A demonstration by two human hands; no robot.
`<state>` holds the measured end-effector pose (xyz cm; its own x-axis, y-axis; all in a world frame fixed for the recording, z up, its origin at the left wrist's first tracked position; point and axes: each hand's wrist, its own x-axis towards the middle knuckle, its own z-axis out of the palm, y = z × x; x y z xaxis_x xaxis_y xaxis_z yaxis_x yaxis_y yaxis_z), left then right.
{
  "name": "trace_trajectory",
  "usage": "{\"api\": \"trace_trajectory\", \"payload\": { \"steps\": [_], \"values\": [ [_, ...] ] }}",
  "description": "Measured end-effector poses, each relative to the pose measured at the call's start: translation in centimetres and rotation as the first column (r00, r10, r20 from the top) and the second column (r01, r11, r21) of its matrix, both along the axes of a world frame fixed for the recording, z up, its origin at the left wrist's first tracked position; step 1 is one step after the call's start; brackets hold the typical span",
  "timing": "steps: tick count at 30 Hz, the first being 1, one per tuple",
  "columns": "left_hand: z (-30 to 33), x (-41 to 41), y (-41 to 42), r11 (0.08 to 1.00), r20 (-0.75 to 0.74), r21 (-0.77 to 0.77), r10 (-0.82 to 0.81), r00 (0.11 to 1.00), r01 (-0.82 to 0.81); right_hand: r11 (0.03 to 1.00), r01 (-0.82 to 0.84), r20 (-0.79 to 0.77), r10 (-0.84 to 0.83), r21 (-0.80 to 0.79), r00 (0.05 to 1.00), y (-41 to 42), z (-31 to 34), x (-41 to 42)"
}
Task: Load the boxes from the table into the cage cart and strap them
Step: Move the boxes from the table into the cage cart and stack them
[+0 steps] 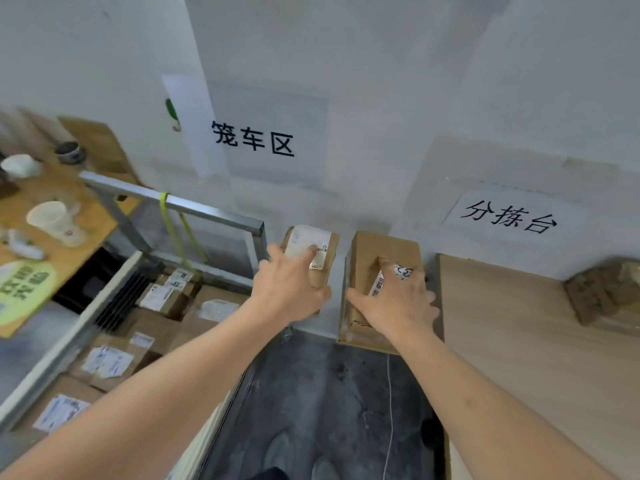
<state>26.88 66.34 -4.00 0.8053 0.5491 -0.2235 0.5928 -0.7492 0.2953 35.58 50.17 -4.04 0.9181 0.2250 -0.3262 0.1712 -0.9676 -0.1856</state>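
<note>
Head view down two bare forearms. Left hand (289,284) gripping a small labelled box (320,252), fingers spread over its top, thumb apparently tucked beneath. Right hand (398,299) clasping a larger cardboard box (384,252), fingers wrapped over the far side, just off the wooden table (540,341) edge. Cage cart (173,202) at left, holding stacked parcels (162,299), a yellow strap (164,206) on its rail
</note>
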Motion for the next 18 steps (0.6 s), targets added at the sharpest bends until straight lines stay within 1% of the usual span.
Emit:
{"api": "trace_trajectory", "payload": {
  "steps": [4,9,13,18],
  "values": [
    [-0.6,-2.9,0.8,0.99,-0.017,-0.006,0.142,0.99,-0.143,0.989,-0.15,-0.007,0.15,0.011,0.989,2.5,-0.5,-0.8],
    [-1.0,-7.0,0.5,0.955,-0.043,-0.01,0.294,0.955,-0.295,0.942,-0.335,-0.011,0.336,0.03,0.942,4.5,-1.6,-3.2],
    [-1.5,-11.2,-0.3,0.894,-0.071,0.002,0.446,0.892,-0.447,0.875,-0.482,-0.022,0.483,0.03,0.875,5.8,-2.8,-6.2],
    [-2.3,-17.6,-1.5,0.779,-0.1,-0.01,0.623,0.776,-0.627,0.782,-0.623,-0.024,0.623,0.019,0.782,7.9,-3.8,-11.1]
  ]
}}
